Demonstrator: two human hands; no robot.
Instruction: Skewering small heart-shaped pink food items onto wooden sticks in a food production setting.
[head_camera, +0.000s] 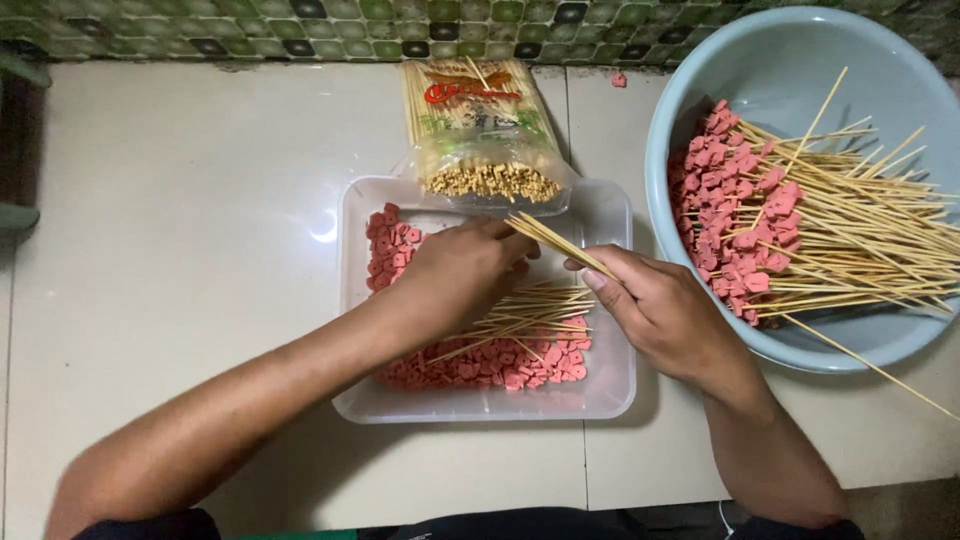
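Pinched between thumb and fingers of the right hand (665, 315), a small bundle of bamboo skewers (555, 243) is held at the centre of the frame, tips slanted toward the left hand (465, 268), presumably so pieces can be threaded. The left hand is curled, fingers together, over the pink sausage pieces (490, 365) in the clear plastic tray (610, 395); whether a piece is gripped cannot be told. An opened skewer packet (480, 130) lies at the tray's upper edge. A pale blue basin (790, 60) of loaded skewers is set at the right on the tabletop (180, 200).
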